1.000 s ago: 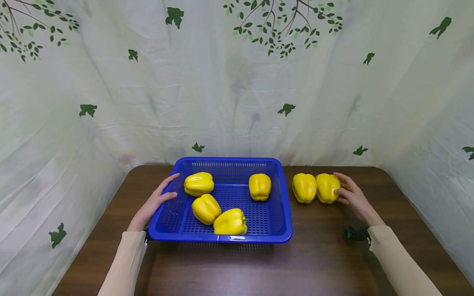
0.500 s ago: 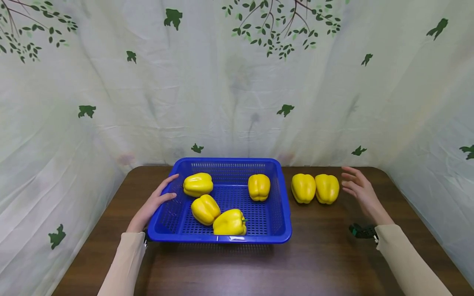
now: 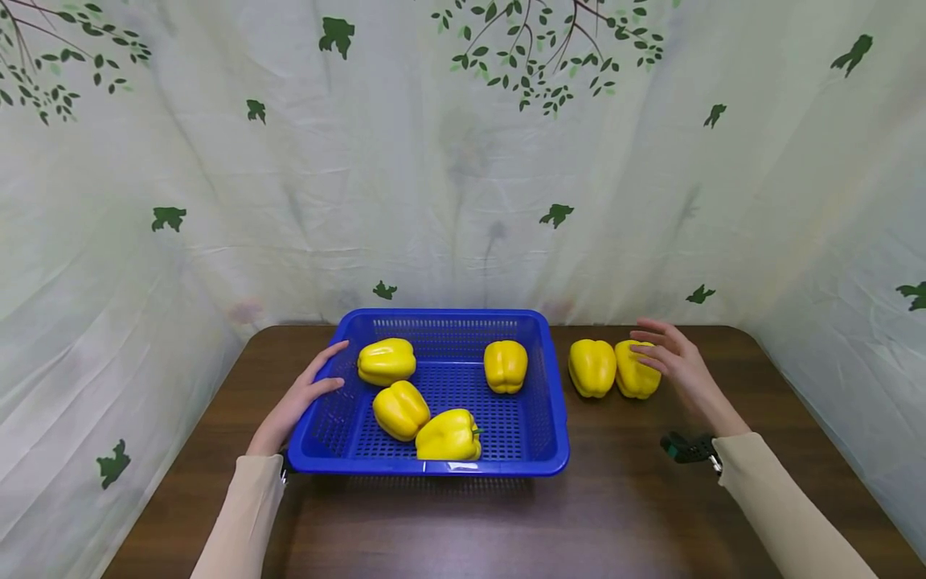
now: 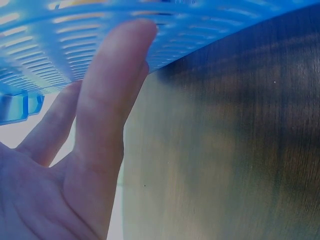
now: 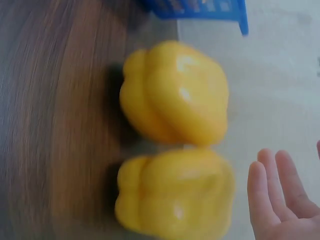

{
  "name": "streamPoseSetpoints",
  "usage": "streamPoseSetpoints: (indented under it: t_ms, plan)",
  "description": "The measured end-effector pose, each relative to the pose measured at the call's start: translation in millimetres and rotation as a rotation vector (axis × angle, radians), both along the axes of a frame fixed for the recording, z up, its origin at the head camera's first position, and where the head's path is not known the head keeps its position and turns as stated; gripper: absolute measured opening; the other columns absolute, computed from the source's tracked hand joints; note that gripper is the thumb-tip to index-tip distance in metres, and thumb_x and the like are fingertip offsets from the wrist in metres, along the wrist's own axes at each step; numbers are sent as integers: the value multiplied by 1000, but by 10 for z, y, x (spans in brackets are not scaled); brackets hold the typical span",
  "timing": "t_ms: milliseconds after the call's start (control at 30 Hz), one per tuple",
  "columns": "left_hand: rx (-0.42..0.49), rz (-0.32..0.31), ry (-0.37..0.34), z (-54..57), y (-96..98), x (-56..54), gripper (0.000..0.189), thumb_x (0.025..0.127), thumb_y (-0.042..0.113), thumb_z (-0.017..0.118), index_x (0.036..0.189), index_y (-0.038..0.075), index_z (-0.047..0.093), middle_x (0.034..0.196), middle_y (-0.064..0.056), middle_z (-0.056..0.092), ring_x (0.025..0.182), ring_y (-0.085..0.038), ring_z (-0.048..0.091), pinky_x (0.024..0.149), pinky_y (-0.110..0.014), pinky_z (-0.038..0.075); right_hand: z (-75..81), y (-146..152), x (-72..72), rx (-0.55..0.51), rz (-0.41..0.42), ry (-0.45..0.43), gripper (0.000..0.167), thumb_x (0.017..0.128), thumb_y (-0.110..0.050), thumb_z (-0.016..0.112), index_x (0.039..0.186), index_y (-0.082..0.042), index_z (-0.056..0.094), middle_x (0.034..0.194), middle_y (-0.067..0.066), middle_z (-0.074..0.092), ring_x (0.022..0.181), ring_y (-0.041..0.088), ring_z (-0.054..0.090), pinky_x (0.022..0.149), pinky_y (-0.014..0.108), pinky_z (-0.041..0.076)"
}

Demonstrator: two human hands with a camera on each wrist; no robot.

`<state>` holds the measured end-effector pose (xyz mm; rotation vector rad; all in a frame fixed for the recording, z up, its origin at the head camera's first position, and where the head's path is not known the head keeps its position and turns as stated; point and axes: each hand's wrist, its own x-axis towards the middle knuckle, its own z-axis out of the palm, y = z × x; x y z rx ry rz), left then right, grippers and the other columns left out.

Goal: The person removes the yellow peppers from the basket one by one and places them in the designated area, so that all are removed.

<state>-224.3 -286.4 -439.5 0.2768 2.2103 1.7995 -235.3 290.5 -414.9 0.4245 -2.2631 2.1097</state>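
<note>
In the head view my left hand [image 3: 292, 408] lies along the left side of a blue plastic basket [image 3: 562, 450], fingers extended. The left wrist view shows its thumb [image 4: 112, 95] against the basket's slotted outer wall. Several yellow bell peppers lie inside, one pepper [image 3: 506, 367] alone at the right. Right of the basket, a yellow bell pepper [image 3: 592, 368] stands side by side with another bell pepper [image 3: 635, 376]. My right hand [image 3: 687, 371] hovers by the latter, loosely spread fingers partly covering it in the head view. In the right wrist view those fingers [image 5: 257, 192] are apart from both peppers.
The basket rests on a dark brown wooden table [image 3: 463, 531] with rounded back corners. A pale curtain [image 3: 434, 201] printed with leaves hangs behind the table and along both sides. A dark strap [image 3: 687, 448] is at my right wrist.
My right hand drew back from the rightmost pepper to the right, then came left again over its edge. The peppers, basket and left hand kept their places.
</note>
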Motion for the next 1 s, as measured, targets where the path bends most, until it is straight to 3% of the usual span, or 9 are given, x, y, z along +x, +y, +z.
streamPoseSetpoints:
  t_ms: [167, 300, 433, 1000]
  plan:
    - [-3, 2, -3, 2, 3, 1, 59, 101, 26, 44, 153, 29, 15, 156, -14, 7, 121, -50, 40, 87, -53, 48, 50, -172, -14, 20, 43, -17, 35, 102, -12, 45, 137, -9, 44, 122, 6, 54, 107, 18, 60, 89, 24, 48]
    - [-2, 0, -4, 5, 3, 4, 59, 101, 26, 44, 153, 29, 15, 156, -14, 7, 121, -50, 38, 88, -54, 47, 94, -322, -22, 69, 65, -26, 39, 102, -12, 43, 140, 0, 39, 128, 19, 50, 109, 27, 59, 90, 27, 48]
    - [1, -2, -5, 8, 3, 8, 59, 101, 26, 43, 153, 29, 15, 156, -14, 6, 121, -50, 38, 87, -54, 47, 134, -465, -34, 74, 106, -26, 38, 103, -10, 41, 139, 1, 39, 132, 29, 45, 112, 35, 56, 91, 29, 48]
    - [7, -8, 3, 11, 3, 5, 59, 102, 25, 43, 153, 28, 14, 156, -14, 6, 121, -50, 39, 88, -54, 47, 308, -996, -121, 77, 220, -91, 44, 100, -9, 45, 142, 0, 35, 136, 27, 43, 116, 42, 51, 97, 48, 43]
